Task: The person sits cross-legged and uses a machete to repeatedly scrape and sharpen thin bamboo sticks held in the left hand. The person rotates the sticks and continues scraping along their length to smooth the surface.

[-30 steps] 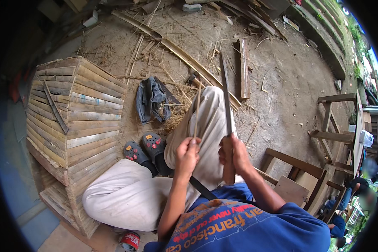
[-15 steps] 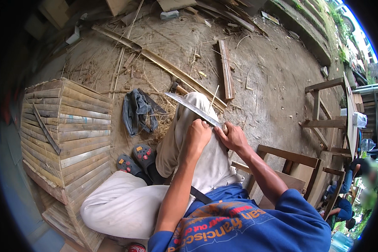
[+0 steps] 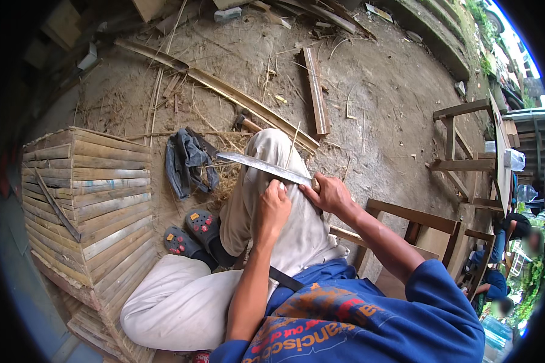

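Grey metal shows along the long blade, slanting across the view of the raised knee. Its handle is mostly hidden inside the right hand, wrapped closed. The left hand pinches a thin pale strip, its lower end hidden behind blade and fingers.

Slatted box at left, dark strip against its side. Grey cloth beside straw. Brown board on ground. White bag far right.
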Demonstrator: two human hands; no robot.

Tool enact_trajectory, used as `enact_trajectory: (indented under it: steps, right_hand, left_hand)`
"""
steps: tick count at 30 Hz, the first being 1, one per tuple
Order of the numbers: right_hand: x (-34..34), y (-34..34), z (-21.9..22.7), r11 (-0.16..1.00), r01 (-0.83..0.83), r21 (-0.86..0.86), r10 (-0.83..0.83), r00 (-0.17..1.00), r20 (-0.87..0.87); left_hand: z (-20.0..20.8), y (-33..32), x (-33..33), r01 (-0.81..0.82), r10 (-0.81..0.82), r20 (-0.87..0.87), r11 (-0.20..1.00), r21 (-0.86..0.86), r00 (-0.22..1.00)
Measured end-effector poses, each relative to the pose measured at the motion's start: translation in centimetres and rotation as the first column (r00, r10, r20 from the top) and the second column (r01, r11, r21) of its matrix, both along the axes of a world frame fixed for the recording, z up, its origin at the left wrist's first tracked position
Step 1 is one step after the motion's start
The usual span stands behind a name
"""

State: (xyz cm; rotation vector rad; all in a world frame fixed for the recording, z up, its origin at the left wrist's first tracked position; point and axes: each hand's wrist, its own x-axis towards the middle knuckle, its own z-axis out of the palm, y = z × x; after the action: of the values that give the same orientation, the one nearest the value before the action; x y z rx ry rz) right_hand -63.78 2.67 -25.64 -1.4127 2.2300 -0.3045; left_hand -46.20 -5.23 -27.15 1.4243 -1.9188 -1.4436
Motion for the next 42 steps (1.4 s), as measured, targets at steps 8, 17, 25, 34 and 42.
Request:
enact_trajectory:
  steps: [8, 17, 25, 34, 42]
  right_hand:
    - [0.1, 0.0, -1.1, 0.987, 0.129, -0.090, -0.119, 0.987, 0.110]
    - [-0.1, 0.0, -0.2, 0.978, 0.199, -0.067, -0.172, 0.943, 0.285]
    - [-0.5, 0.8, -0.1, 0.995, 0.020, -0.101, -0.010, 0.995, 0.094]
    - [-0.7, -0.3, -1.3, 0.990, 0.081, -0.112, -0.068, 0.991, 0.119]
    - [-0.1, -0.5, -0.1, 0.994, 0.091, -0.057, -0.074, 0.964, 0.254]
  left_hand:
    - [3.5, 6.8, 9.1, 0.027, -0.020, -0.053, 0.992, 0.126, 0.998]
    - [3.4, 4.1, 8.2, -0.015, 0.036, -0.081, 0.968, 0.251, 0.996]
    - [-0.8, -1.1, -2.6, 0.028, -0.023, -0.055, 0.995, 0.099, 0.998]
    - [2.6, 4.1, 5.5, 0.086, -0.085, -0.014, 0.985, 0.151, 0.996]
    - [3.6, 5.6, 7.3, 0.001, 0.018, -0.108, 0.985, 0.174, 0.994]
